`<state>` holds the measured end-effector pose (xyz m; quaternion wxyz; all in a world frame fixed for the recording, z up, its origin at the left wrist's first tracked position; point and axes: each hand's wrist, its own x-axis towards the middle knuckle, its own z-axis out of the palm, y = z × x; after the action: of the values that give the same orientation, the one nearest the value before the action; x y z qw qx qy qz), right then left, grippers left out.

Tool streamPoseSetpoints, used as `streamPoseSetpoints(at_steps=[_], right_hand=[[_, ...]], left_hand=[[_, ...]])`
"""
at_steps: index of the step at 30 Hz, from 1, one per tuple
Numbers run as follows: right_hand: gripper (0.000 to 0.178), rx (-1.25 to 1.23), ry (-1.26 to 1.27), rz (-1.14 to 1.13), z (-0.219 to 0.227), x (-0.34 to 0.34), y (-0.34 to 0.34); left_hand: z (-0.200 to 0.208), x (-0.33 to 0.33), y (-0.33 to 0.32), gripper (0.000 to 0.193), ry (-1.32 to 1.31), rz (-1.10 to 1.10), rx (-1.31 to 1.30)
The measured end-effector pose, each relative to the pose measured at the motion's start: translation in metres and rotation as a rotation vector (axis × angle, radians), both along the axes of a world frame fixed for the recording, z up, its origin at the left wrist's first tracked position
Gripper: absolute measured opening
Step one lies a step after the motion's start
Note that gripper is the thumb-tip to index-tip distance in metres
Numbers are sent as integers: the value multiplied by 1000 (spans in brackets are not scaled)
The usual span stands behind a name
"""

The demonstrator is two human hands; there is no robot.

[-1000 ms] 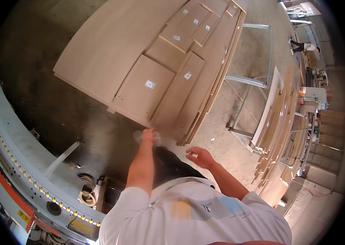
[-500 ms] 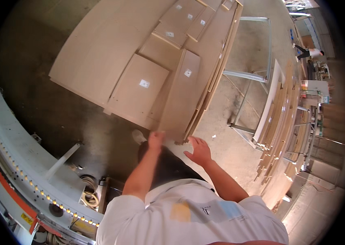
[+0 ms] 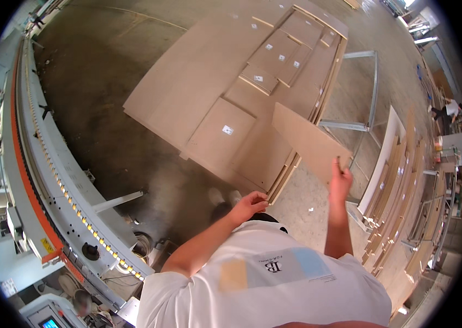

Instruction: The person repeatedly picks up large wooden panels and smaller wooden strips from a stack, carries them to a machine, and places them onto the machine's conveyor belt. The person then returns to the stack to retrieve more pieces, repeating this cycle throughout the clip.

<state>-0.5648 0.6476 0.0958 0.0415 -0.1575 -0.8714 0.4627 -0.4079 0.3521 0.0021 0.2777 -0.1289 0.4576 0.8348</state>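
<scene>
1. Panel point(image 3: 310, 136), brown, flat, 1 piece: raised at a slant over the right edge of the stack, its right end in the right hand.
2. Right hand point(image 3: 341, 180), bare: closed on the end of the panel, fingers bent around its edge.
3. Left hand point(image 3: 250, 205), bare: fingers partly curled, at the near corner of the stack; cannot tell whether it grips or merely touches.
4. Stack point(image 3: 187, 82), large brown sheets: ahead of the person, near corner beside the left hand.
5. Board point(image 3: 214, 141), squarish, brown, 1 white label: flat on the stack, left of the panel.
6. Smaller boards point(image 3: 281, 46), brown, labelled: on the stack, farther off.
7. Metal frame point(image 3: 345, 126), grey: right of the stack.
8. Strips point(image 3: 397, 188), brown, long: piled at the right.
9. Machine point(image 3: 80, 186), grey, orange band, yellow rollers: along the left.
10. Co-worker point(image 3: 452, 108), white top: far right.
</scene>
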Motion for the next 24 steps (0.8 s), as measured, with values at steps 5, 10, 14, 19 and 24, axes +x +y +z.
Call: streamPoseSetpoints(at_steps=[5,10,14,19,24], right_hand=[[44,-658,62,-25,37,40,8],[57,-1194,-276,193,11,58,-29],[64,-1252,-505,388,-29,59,-91],[55,-945,-663,661,-61,41,-180],[49,-200,-664,1213,-69,60,-304]], left_hand=[[-4,31,-35,38,-141,206,-39],[18,43,-68,53,-149,660,80],[29,59,-111,53,-67,934,366],[42,119,-157,49,22,1228,258],[39,211,-213,25,-69,1499,236]])
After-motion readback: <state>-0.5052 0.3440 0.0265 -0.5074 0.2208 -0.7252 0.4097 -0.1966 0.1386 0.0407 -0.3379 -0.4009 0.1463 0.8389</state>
